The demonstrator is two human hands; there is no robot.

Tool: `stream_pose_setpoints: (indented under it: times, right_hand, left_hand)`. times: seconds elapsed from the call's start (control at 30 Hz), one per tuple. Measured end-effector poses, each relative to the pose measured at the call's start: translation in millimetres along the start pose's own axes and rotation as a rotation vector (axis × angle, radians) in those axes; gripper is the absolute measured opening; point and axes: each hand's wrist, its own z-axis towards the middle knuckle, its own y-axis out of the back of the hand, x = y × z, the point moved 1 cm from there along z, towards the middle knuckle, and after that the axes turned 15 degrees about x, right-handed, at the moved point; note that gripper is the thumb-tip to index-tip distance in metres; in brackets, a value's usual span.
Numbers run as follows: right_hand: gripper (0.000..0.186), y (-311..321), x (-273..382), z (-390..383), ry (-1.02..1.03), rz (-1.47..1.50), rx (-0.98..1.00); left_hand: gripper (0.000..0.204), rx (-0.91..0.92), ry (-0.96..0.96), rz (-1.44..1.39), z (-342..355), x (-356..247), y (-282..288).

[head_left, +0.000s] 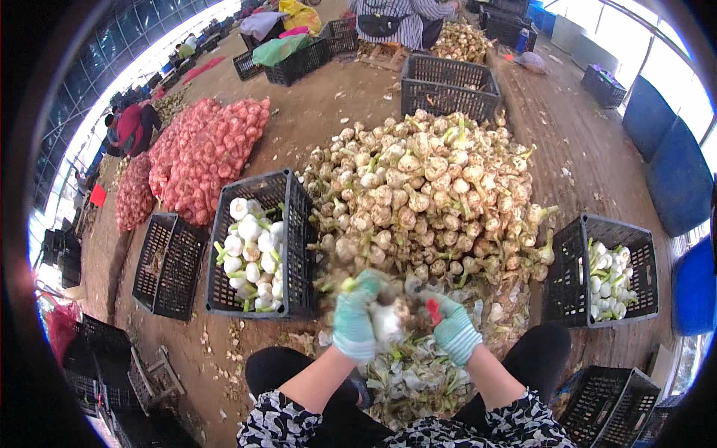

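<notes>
My left hand (354,321), in a pale green striped glove, is closed on a whitish garlic bulb (388,324), smeared by motion. A small red-handled tool (433,310) is gripped in my gloved right hand (456,330), just right of the bulb; its working end is too blurred to make out. Beyond both hands rises a large heap of untrimmed garlic bulbs (418,187), soil-stained with stems attached. Peelings and stem scraps (411,377) lie between my knees. Clean white garlic fills part of the black crate (299,246) on the left.
Another black crate (560,287) with white garlic stands at right. One crate (451,95) sits behind the heap, another (173,291) at far left. Red net sacks (213,160) lie beyond. A person in stripes (392,19) is at the back; blue barrels (676,175) line the right.
</notes>
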Motion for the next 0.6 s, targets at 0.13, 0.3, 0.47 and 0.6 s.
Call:
stream_pose_setpoints:
  times: [0.13, 0.3, 0.47, 0.6]
  right_hand:
    - [0.017, -4.5, 9.8, -5.4, 0.167, -0.140, 0.186]
    - [0.015, -1.0, 23.7, -4.2, -0.140, -0.068, 0.216]
    - [0.011, -5.7, 26.2, -12.8, -0.205, 0.764, 0.027]
    - [0.009, -13.5, 14.1, -17.8, -0.019, 0.015, 0.054]
  left_hand:
    - [0.008, 0.117, 0.045, 0.247, -4.5, 5.5, -3.8]
    - [0.007, 0.126, -0.005, 0.150, -8.2, 5.0, -0.7]
    - [0.007, 0.050, -0.161, 0.244, -4.4, 9.7, 2.1]
    - [0.006, 0.044, -0.292, 0.662, -3.5, 10.9, 3.8]
